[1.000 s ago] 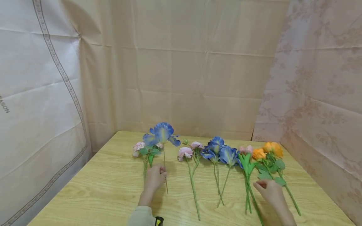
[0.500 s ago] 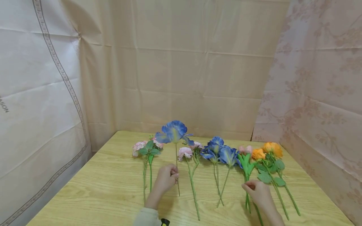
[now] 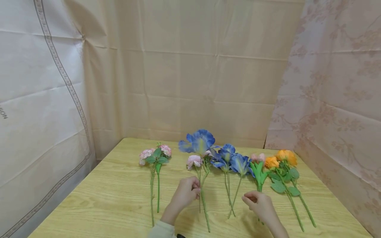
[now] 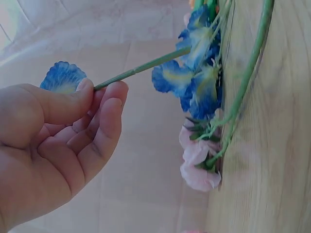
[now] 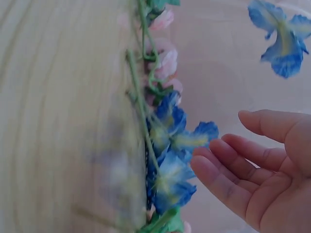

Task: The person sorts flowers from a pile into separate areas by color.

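My left hand (image 3: pixel 185 194) pinches the thin stem of a blue iris (image 3: pixel 200 141) between thumb and fingers, its bloom raised above the table. In the left wrist view the stem (image 4: pixel 141 68) runs out past the fingertips, and part of the blue bloom (image 4: pixel 63 77) shows behind the thumb. Below it lies a pink flower on a long green stem (image 3: pixel 204 208). Two more blue irises (image 3: pixel 240 164) lie to the right, stems crossed. My right hand (image 3: pixel 262 206) hovers over the pink tulips' stems with loosely bent fingers and nothing between them, as the right wrist view (image 5: pixel 262 170) confirms.
Pink flowers with green leaves (image 3: pixel 157 155) lie at the left of the wooden table (image 3: pixel 104 198). Pink tulips (image 3: pixel 259 168) and orange flowers (image 3: pixel 285 158) lie at the right. Beige cloth (image 3: pixel 193 72) hangs behind the table, with more cloth along both sides.
My left hand has carried the blue iris rightward, from beside the left pink flowers to over the middle pink one. My right hand has moved left, from the orange flowers to the tulip stems.
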Demonstrator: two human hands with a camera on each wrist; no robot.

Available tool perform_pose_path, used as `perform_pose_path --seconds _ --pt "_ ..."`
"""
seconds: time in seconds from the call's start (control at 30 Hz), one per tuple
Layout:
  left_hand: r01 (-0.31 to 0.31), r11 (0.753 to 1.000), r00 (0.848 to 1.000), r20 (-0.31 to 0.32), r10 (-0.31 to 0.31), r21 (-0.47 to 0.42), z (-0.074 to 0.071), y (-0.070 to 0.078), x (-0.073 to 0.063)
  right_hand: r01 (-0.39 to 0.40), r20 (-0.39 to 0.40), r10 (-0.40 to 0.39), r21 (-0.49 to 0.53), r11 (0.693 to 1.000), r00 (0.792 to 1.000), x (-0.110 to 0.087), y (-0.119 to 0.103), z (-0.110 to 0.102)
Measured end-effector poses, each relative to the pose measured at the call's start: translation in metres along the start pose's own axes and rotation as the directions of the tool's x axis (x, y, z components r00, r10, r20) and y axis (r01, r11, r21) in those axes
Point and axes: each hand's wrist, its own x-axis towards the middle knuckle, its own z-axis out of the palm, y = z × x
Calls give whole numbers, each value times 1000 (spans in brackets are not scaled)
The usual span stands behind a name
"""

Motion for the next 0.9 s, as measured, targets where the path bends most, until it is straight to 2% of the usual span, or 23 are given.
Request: perform_pose_path --seconds 0.13,0.33,0.57,0.8,0.9 --pt "-26 1000 1000 15 26 -2 7 4 1 4 33 -7 89 996 999 -3 -9 3" --pt "-33 999 998 57 34 -12 17 11 2 110 117 -130 163 980 985 -5 -16 4" --pt "-89 996 993 85 87 17 29 17 1 206 208 -248 203 957 946 -11 -27 11" --pt "-87 996 992 93 86 2 34 24 0 238 309 -331 302 923 892 -15 -34 24" --pt "-102 995 991 83 100 10 36 25 0 242 326 -353 337 910 877 -17 -36 31"
